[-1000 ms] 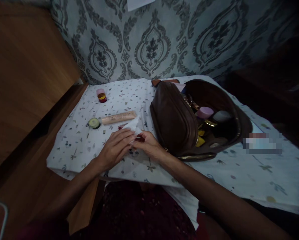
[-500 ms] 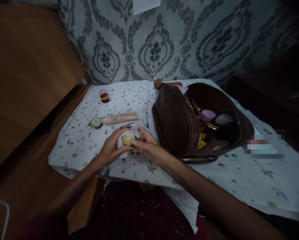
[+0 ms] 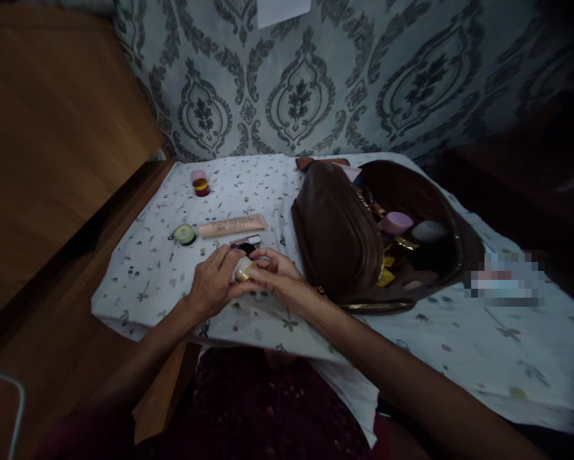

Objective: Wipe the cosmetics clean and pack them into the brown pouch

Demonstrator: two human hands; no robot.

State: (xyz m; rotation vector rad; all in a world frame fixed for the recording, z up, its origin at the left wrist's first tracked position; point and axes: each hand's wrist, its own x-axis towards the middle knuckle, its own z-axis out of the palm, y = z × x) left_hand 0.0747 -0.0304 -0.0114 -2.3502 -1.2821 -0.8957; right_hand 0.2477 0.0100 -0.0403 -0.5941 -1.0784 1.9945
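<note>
Near the front edge of the table my left hand (image 3: 213, 281) is closed around a small white-and-gold item (image 3: 243, 271), whose kind I cannot make out. The fingers of my right hand (image 3: 275, 273) pinch it from the other side, thumb against the gold part. Just beyond the fingers shows a dark round shape (image 3: 245, 249), partly hidden by my left hand. Behind it lies a small slim tube with a pink label (image 3: 245, 241). A beige squeeze tube (image 3: 233, 225) rests farther back, beside a small round jar with a green top (image 3: 185, 234).
An open brown leather bag (image 3: 337, 236) stands right of my hands, with a pink item (image 3: 396, 222) and several others inside. A small red jar with a yellow band (image 3: 201, 185) sits at the back left. Patterned cloth (image 3: 153, 281) covers the table; wooden panelling (image 3: 66, 128) rises at left.
My hands have turned the item; its large pale-yellow face and the white sheet-like piece no longer show. The dark round shape and more of the slim tube have come into view.
</note>
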